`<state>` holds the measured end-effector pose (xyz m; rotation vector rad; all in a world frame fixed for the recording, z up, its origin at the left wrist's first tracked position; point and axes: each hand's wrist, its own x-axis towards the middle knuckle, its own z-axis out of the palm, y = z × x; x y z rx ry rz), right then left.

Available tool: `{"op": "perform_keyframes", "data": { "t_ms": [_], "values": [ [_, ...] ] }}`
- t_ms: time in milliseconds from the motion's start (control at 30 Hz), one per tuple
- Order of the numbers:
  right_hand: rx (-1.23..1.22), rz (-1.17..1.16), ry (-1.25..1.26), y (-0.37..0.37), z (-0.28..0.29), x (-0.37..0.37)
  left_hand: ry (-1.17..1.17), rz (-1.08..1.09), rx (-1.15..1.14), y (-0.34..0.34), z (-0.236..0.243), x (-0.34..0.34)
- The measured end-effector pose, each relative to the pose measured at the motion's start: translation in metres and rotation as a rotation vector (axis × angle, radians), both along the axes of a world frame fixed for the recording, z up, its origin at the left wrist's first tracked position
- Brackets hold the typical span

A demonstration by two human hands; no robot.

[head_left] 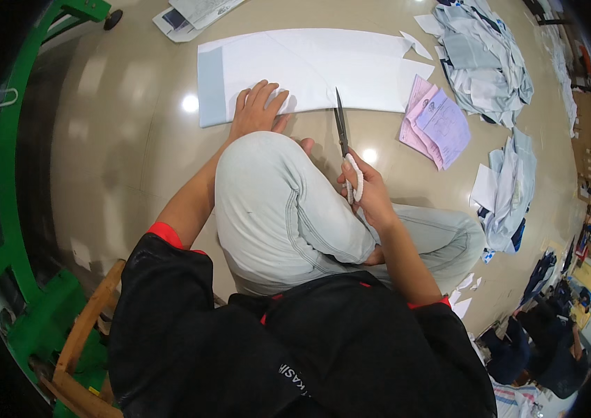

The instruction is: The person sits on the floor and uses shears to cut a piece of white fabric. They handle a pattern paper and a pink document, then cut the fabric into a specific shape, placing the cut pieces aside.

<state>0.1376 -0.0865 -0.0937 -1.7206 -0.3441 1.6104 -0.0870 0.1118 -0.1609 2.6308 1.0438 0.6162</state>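
Note:
A long white sheet (295, 66), fabric or paper, lies flat on the floor ahead of my folded legs. Along its left end runs a light blue-grey band (212, 87). My left hand (260, 108) rests on the near edge with its fingers spread, holding nothing. In my right hand (363, 184) is a pair of scissors (341, 125) with dark blades and white-wrapped handles. Their tips point away from me and reach the sheet's near edge, right of my left hand. The blades look closed or nearly so.
Pink and lilac printed papers (438, 125) lie right of the sheet. Farther right are heaps of white and grey-blue cloth (487, 63). A green metal frame (3, 181) and a wooden frame (76, 348) stand at left. Another person (542, 334) is at the lower right.

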Motion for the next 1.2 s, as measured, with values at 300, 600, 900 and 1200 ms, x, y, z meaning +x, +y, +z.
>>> {"op": "perform_keyframes", "data": {
  "t_ms": [300, 600, 900, 1200],
  "values": [
    [0.041, 0.039, -0.053, 0.004, -0.009, 0.025, 0.001, -0.013, -0.048, -0.015, -0.012, -0.002],
    [0.052, 0.008, -0.054, 0.004, -0.015, 0.011, 0.099, -0.087, -0.033, -0.014, -0.006, -0.002],
    [0.096, 0.024, -0.108, 0.006, -0.017, 0.006, 0.065, -0.120, -0.041, -0.015, -0.002, -0.003],
    [0.112, 0.003, -0.108, 0.007, -0.013, 0.002, 0.130, -0.117, -0.034, -0.014, -0.008, -0.002]
  ]
}}
